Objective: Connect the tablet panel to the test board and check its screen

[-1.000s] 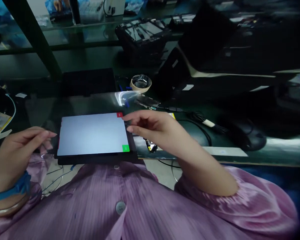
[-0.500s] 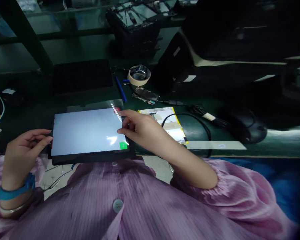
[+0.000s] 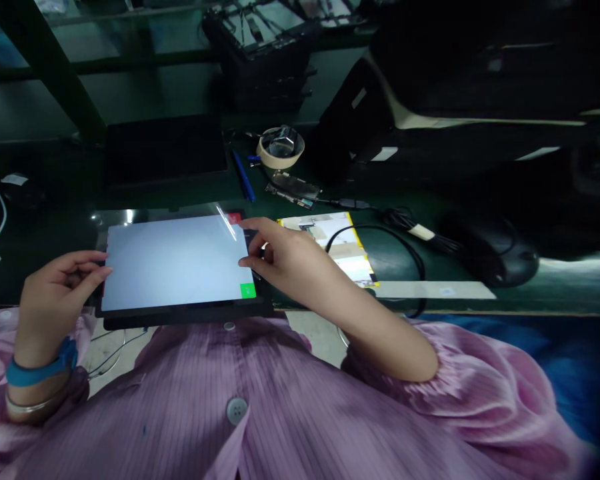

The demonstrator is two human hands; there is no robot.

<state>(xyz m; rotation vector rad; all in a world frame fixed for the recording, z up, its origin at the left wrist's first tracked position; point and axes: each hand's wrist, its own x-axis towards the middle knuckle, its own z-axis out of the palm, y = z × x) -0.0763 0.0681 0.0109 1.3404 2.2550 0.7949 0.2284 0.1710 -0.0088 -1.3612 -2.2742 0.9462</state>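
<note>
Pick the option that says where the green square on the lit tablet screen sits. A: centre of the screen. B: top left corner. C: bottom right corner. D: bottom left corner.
C: the green square sits in the bottom right corner of the tablet screen, just below the right hand, while a red square marks the top right corner.

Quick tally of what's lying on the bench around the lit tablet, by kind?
Lit tablet, left hand and right hand at its side edges: 1
Dark tablet: 1
Tape roll: 1
Blue pen: 1
Circuit board: 1
Yellow-edged sheet: 1
Mouse: 1
Total: 7
</note>
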